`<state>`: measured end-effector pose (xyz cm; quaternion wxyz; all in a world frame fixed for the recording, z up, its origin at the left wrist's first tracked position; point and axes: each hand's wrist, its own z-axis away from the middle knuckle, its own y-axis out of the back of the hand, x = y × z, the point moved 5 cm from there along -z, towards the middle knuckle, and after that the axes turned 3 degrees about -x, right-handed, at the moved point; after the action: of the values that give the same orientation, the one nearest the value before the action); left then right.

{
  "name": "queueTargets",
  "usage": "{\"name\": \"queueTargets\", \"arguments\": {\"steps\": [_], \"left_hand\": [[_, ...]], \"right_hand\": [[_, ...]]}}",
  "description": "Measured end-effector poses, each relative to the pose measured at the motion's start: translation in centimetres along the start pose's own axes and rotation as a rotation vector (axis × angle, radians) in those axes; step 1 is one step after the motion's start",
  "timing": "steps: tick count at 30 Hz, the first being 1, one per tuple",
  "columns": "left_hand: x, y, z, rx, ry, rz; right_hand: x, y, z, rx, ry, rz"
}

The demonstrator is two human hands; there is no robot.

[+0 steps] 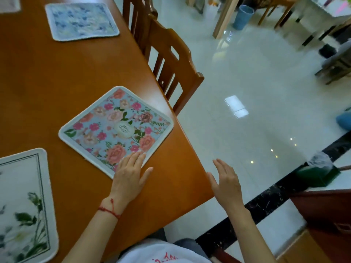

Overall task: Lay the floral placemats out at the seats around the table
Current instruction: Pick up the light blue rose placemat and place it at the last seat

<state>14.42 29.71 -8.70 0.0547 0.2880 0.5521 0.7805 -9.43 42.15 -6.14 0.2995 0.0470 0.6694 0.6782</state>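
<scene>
A pink-rose placemat [115, 130] on a light blue ground lies turned at an angle near the table's right edge. My left hand [130, 175] rests flat on the table with its fingertips on the mat's near corner. My right hand [225, 182] hovers open beyond the table's corner, holding nothing. A white placemat with green leaves [24, 205] lies at the lower left. A blue-patterned placemat [81, 20] lies further up the table. Another mat's corner [9, 3] shows at the top left.
The orange wooden table [57, 76] fills the left side. Two wooden chairs [171, 59] stand along its right edge. Glossy white floor lies to the right, with a blue bin [243, 17], a green dustpan [317, 176] and other furniture further off.
</scene>
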Motion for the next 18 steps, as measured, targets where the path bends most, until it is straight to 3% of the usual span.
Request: {"name": "queueTargets", "arguments": {"steps": [13, 18], "left_hand": [[-5.4, 2.3, -1.1, 0.101, 0.301, 0.068], [-6.6, 1.8, -1.1, 0.154, 0.481, 0.122]], "right_hand": [[-6.6, -1.3, -10.6, -0.079, 0.275, 0.009], [-8.9, -2.7, -14.9, -0.209, 0.41, -0.02]]}}
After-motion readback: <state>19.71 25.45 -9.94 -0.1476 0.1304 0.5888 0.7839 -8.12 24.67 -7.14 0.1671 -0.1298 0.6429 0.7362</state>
